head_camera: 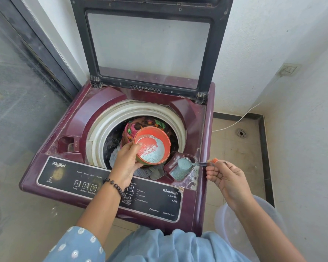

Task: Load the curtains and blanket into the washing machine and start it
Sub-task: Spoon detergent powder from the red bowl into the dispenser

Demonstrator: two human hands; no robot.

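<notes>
Right hand [226, 178] pinched the handle end of a metal spoon [199, 163], bowl of the spoon heaped with blue-white detergent powder [184, 163] and sitting over the detergent compartment [180, 170] at the front right of the tub opening; more powder already lay in that compartment. Left hand [126, 163] gripped an orange bowl [152, 145] by its near rim, thumb inside, tilted toward the camera above the drum, with powder pooled in its lower side. A beaded bracelet [116, 187] sat on the left wrist. Below the bowl, multicoloured floral fabric [146, 122] and a grey-white knitted piece [140, 172] were inside the drum of the maroon Whirlpool top-loader [45, 167]. Lid [148, 44] stood open, upright against the wall. Control panel [80, 183] ran along the front edge, partly covered by the left forearm. A translucent plastic tub [225, 214] stood on the floor to the machine's right.
</notes>
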